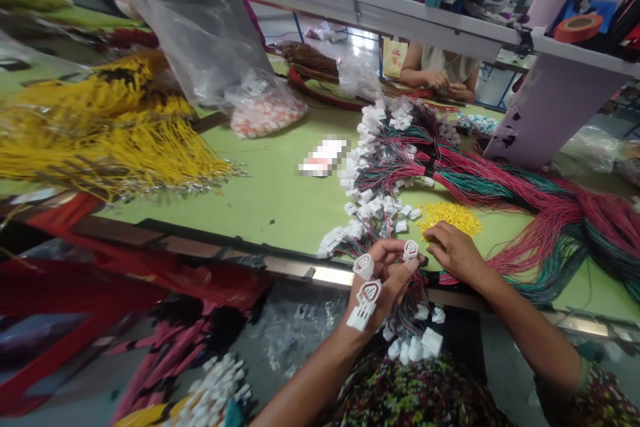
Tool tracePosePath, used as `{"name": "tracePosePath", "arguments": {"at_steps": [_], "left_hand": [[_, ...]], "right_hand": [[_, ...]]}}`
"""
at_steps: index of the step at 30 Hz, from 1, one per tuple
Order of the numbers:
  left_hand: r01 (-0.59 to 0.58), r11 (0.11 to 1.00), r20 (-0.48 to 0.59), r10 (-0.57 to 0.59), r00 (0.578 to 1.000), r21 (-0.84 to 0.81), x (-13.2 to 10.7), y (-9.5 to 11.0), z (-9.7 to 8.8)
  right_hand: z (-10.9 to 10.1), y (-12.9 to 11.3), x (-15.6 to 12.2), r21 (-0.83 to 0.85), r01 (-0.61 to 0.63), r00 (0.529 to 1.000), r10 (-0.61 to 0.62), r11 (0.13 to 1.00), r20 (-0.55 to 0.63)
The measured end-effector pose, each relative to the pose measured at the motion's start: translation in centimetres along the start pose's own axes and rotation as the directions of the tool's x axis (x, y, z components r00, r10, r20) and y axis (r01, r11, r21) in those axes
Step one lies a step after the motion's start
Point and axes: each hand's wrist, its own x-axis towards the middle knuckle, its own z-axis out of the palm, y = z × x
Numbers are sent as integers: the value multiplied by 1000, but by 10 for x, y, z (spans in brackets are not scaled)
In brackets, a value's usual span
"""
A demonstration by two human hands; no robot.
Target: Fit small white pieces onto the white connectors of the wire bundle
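Note:
My left hand [385, 287] grips several white plastic wire connectors [367, 303], their wires hanging down past the table's near edge. My right hand [453, 253] reaches over the green table [270, 213], its fingertips close to a connector in my left hand. Nothing shows in its fingers, though tiny parts could be hidden there. Just beyond lies a small heap of yellow seals [449, 218]. To the right and far side spreads a large harness of red and green wires [520, 190], its white connectors trailing in a line toward my hands.
A yellow wire bundle [115, 140] and a bag of pale parts [265, 113] lie at the left. A shelf [360, 7] crosses overhead on a pale support [550, 107]. Beyond it, a co-worker's hands [437, 78] work. Red and pink wires [175, 340] lie below left.

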Motion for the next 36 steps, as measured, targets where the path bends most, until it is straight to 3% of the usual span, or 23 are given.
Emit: {"name": "tracePosePath", "arguments": {"at_steps": [15,17,20,22,26,30,36], "left_hand": [[12,998,-45,-10,999,64,-3,-5,1],[16,995,-54,-10,998,99,-2,-11,-1],[-21,988,-48,28,998,156,-1,-20,-4],[-69,978,-31,76,997,197,0,-22,-5],[-131,945,-8,140,990,299,-3,-17,-4],[-161,923,24,163,986,350,-5,-14,-4],[-221,892,38,224,974,395,-4,-17,-6]], "right_hand": [[-3,-2,1,144,0,997,11,990,-74],[-13,-12,-3,276,13,989,28,961,-144],[-33,-37,-13,532,71,973,58,844,-222],[-45,-54,-21,579,104,972,41,809,-232],[-55,-73,-31,504,194,957,-50,842,-286],[-55,-73,-34,392,240,940,-112,888,-322],[-56,-71,-35,353,234,949,-134,906,-285]]}}
